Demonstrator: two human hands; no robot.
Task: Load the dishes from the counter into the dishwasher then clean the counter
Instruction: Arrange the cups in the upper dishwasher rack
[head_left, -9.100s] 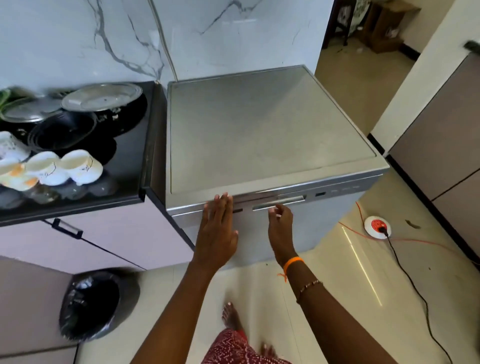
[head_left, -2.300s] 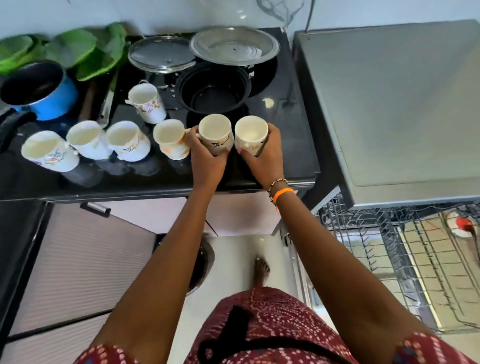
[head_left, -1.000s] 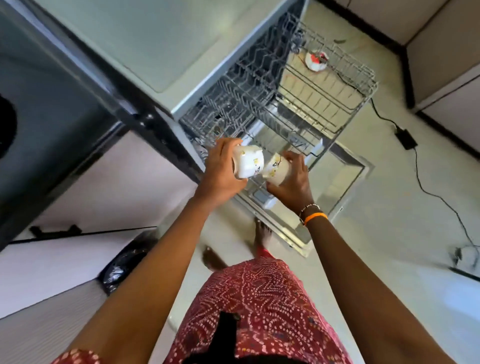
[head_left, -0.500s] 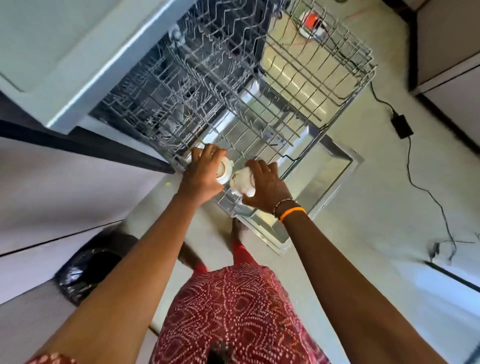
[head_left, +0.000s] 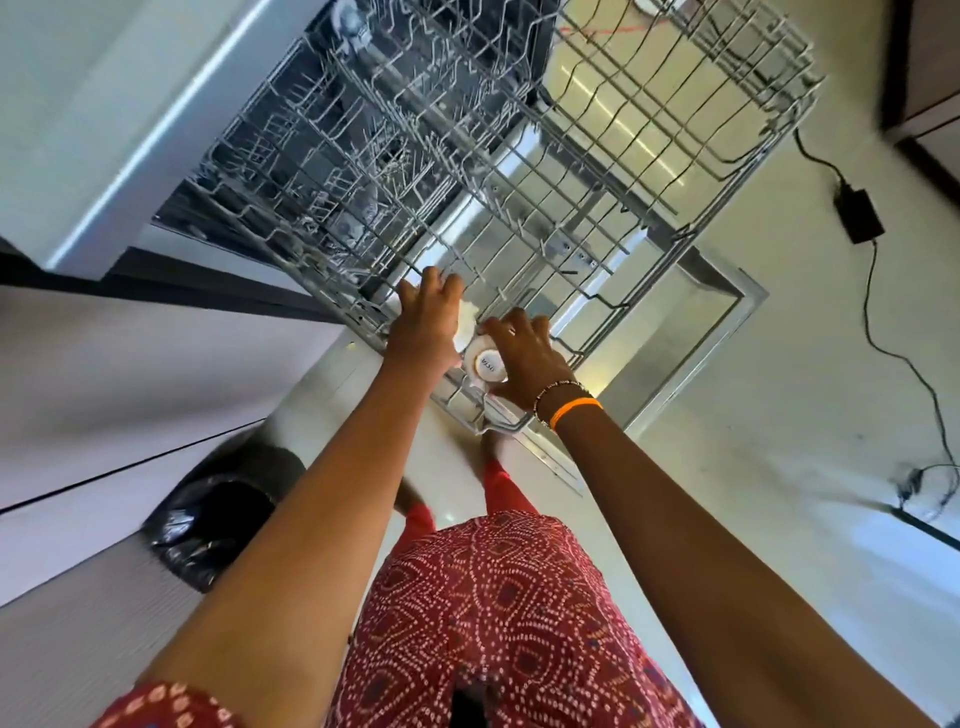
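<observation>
Head view: looking steeply down past both forearms at an open dishwasher.
Dishwasher (head_left: 98, 130): grey body at upper left, its door (head_left: 691, 332) folded down flat above the floor.
Rack (head_left: 675, 130): wire rack pulled out over the door, tines upright; apart from the two cups at the near corner, it looks bare.
Bin (head_left: 218, 525): black-lined, on the floor at lower left, beside the cabinet front.
Cable (head_left: 893, 353): black, trailing across the floor at right from a small black adapter.
Left hand (head_left: 423, 325): at the rack's near corner, fingers curled over a white cup (head_left: 466, 325); most of that cup is hidden under the hand, so how it sits is unclear.
Right hand (head_left: 524, 356): just beside the left, fingers wrapped round a second cup (head_left: 485, 364), orange band on the wrist.
Second cup: upside down, printed base facing the camera, at the rack's near edge and touching the first cup.
</observation>
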